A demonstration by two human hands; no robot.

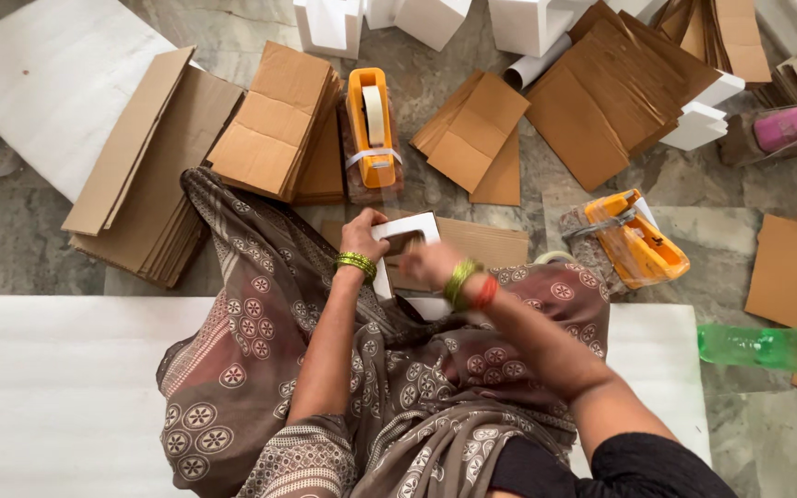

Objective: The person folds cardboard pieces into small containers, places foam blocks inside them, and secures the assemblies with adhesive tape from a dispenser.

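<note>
I sit on the floor with patterned brown cloth over my lap. My left hand (362, 232) grips the left side of a white foam frame piece (410, 225), which stands upright over a flat brown cardboard sheet (486, 244). My right hand (428, 265) holds the same white piece from the right and below. Green bangles ring both wrists. A small brown item shows through the opening of the frame; I cannot tell what it is.
Stacks of flat cardboard (274, 124) lie ahead and to the left. Two orange tape dispensers (371, 129) (636, 242) sit on the floor. White foam blocks (520, 20) stand at the back, a green plastic bottle (767, 349) lies right, white foam sheet (57, 387) left.
</note>
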